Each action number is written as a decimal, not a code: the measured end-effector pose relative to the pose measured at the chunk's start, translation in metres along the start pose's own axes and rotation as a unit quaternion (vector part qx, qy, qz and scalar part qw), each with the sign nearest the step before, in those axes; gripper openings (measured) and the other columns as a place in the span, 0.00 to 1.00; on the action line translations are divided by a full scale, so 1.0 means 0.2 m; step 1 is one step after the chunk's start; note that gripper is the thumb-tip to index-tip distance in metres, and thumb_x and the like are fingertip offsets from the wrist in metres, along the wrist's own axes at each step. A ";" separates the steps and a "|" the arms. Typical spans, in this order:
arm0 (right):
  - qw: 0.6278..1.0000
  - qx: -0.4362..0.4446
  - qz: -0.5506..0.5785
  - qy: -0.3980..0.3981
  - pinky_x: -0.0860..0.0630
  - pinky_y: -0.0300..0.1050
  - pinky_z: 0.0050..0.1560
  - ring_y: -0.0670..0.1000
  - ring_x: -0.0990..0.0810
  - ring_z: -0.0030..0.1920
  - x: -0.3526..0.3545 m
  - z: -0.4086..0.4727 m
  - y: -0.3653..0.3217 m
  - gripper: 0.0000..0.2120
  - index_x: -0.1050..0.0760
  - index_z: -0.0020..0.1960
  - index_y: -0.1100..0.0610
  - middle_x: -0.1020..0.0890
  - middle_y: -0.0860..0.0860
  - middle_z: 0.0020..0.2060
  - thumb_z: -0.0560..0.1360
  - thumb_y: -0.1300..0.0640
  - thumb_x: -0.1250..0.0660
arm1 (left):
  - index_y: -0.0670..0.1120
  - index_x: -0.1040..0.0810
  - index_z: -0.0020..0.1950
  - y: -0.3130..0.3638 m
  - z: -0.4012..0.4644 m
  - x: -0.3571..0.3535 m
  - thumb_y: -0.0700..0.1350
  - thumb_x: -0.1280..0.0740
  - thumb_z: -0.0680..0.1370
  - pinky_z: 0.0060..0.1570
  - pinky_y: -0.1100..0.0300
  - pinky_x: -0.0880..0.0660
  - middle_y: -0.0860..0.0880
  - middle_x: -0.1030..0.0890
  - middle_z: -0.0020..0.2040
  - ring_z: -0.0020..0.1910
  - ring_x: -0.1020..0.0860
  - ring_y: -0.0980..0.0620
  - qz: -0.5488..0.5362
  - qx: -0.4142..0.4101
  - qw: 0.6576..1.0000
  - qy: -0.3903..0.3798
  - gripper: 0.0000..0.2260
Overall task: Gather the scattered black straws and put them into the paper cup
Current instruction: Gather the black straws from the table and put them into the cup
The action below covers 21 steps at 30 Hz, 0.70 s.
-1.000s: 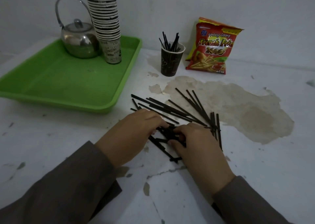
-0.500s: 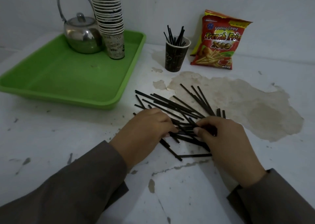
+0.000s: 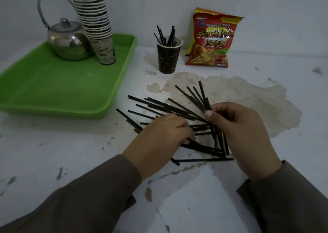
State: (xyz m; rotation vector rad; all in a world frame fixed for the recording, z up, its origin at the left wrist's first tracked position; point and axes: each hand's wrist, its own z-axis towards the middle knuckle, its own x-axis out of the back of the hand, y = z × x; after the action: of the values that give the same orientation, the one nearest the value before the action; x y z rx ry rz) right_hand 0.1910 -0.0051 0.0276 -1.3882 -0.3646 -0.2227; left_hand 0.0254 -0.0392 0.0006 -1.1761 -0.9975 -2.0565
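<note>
Between tray (image 3: 113, 83) edge & stain, both hands pinch black straws (image 3: 159, 106): left hand (image 3: 159, 140), right hand (image 3: 245, 135).

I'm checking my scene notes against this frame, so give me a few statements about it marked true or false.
1. The dark paper cup already holds some straws. True.
2. The kettle stands on the bare table. False: it stands in the green tray.
3. The right hand pinches a few straws. True.
4. The snack bag lies in the tray. False: it leans against the wall, right of the cup.
5. The left hand lifts the cup. False: it rests on the scattered straws.
</note>
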 end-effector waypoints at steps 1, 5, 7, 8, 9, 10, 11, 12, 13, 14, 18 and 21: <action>1.000 -0.001 0.005 0.001 0.25 0.33 0.40 0.46 0.20 0.38 0.00 0.00 0.00 0.03 0.19 0.43 0.56 0.16 0.51 0.36 0.71 0.57 0.31 | 0.44 0.20 0.48 0.00 0.01 -0.02 0.37 0.35 0.73 0.41 0.55 0.26 0.45 0.19 0.45 0.43 0.24 0.47 0.004 -0.003 1.000 -0.008 0.06; 1.000 -0.007 0.018 -0.006 0.24 0.37 0.44 0.48 0.19 0.41 0.00 0.00 0.00 0.05 0.20 0.45 0.57 0.16 0.52 0.39 0.71 0.57 0.31 | 0.43 0.20 0.49 0.00 0.04 -0.08 0.37 0.35 0.72 0.47 0.51 0.23 0.44 0.17 0.47 0.46 0.21 0.44 0.006 -0.005 0.999 -0.041 0.08; 1.000 -0.010 0.023 -0.006 0.22 0.41 0.46 0.50 0.18 0.42 0.00 0.00 0.00 0.05 0.20 0.45 0.57 0.16 0.53 0.39 0.70 0.58 0.31 | 0.44 0.19 0.48 0.01 0.05 -0.08 0.37 0.34 0.71 0.45 0.53 0.23 0.44 0.17 0.44 0.43 0.21 0.44 0.027 -0.008 0.999 -0.042 0.08; 1.000 -0.011 0.029 -0.004 0.22 0.44 0.47 0.51 0.18 0.42 0.00 0.00 0.00 0.04 0.20 0.44 0.57 0.16 0.54 0.39 0.70 0.58 0.31 | 0.44 0.19 0.47 0.01 0.05 -0.08 0.36 0.33 0.71 0.43 0.54 0.24 0.45 0.17 0.42 0.42 0.22 0.44 0.039 -0.012 0.998 -0.037 0.08; 0.999 -0.012 0.033 -0.003 0.22 0.45 0.47 0.52 0.18 0.42 0.00 0.00 0.00 0.04 0.20 0.44 0.58 0.16 0.54 0.39 0.70 0.59 0.31 | 0.44 0.19 0.46 0.01 0.05 -0.08 0.36 0.32 0.70 0.42 0.55 0.25 0.45 0.18 0.41 0.41 0.22 0.45 0.051 -0.016 0.998 -0.033 0.07; 0.999 -0.011 0.034 -0.004 0.22 0.44 0.46 0.53 0.18 0.42 0.00 0.00 0.00 0.03 0.20 0.43 0.58 0.16 0.54 0.38 0.70 0.59 0.31 | 0.45 0.19 0.46 0.02 0.05 -0.08 0.36 0.32 0.70 0.41 0.55 0.25 0.46 0.18 0.40 0.41 0.23 0.46 0.065 -0.019 0.997 -0.027 0.07; 0.999 -0.011 0.033 -0.007 0.23 0.43 0.45 0.52 0.19 0.41 0.00 0.00 0.00 0.03 0.20 0.43 0.57 0.16 0.54 0.38 0.70 0.59 0.30 | 0.45 0.19 0.46 0.03 0.05 -0.08 0.36 0.31 0.70 0.40 0.56 0.26 0.47 0.19 0.40 0.41 0.23 0.46 0.081 -0.020 0.996 -0.020 0.07; 0.999 -0.010 0.033 -0.009 0.23 0.40 0.44 0.51 0.19 0.40 0.00 0.00 0.00 0.03 0.20 0.43 0.57 0.16 0.54 0.37 0.70 0.59 0.30 | 0.45 0.20 0.46 0.03 0.04 -0.08 0.37 0.31 0.70 0.40 0.57 0.26 0.47 0.20 0.40 0.41 0.24 0.47 0.098 -0.018 0.995 -0.014 0.07; 0.999 -0.009 0.034 -0.009 0.24 0.38 0.43 0.50 0.19 0.40 0.00 0.00 0.00 0.03 0.19 0.43 0.56 0.16 0.53 0.37 0.70 0.58 0.30 | 0.46 0.20 0.46 0.04 0.03 -0.08 0.37 0.30 0.69 0.39 0.57 0.26 0.48 0.20 0.40 0.41 0.24 0.48 0.112 -0.016 0.993 -0.013 0.07; 0.999 -0.009 0.035 -0.010 0.24 0.38 0.42 0.49 0.19 0.40 0.00 0.00 0.00 0.02 0.19 0.42 0.55 0.16 0.52 0.37 0.70 0.58 0.30 | 0.46 0.20 0.46 0.05 0.03 -0.08 0.37 0.30 0.69 0.39 0.58 0.26 0.48 0.20 0.40 0.41 0.24 0.48 0.122 -0.013 0.992 -0.012 0.08; 0.999 -0.004 0.044 -0.005 0.23 0.42 0.44 0.52 0.19 0.40 0.00 0.00 0.00 0.03 0.19 0.43 0.55 0.16 0.54 0.38 0.70 0.57 0.31 | 0.42 0.22 0.46 0.04 0.02 -0.08 0.32 0.32 0.69 0.39 0.55 0.23 0.45 0.21 0.41 0.40 0.24 0.46 0.098 0.009 0.995 0.002 0.09; 0.998 0.010 0.059 0.003 0.22 0.44 0.44 0.54 0.19 0.40 0.01 0.00 0.01 0.02 0.19 0.42 0.55 0.16 0.55 0.37 0.70 0.57 0.31 | 0.40 0.22 0.45 0.01 0.01 -0.05 0.29 0.31 0.69 0.39 0.54 0.23 0.43 0.20 0.39 0.39 0.23 0.45 0.080 0.044 0.996 0.021 0.09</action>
State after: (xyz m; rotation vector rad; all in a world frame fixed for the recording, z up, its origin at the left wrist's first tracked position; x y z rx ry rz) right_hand 0.1932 -0.0048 0.0273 -1.3835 -0.2784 -0.1248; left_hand 0.0317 -0.0384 -0.0064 -1.1267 -0.9321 -1.8852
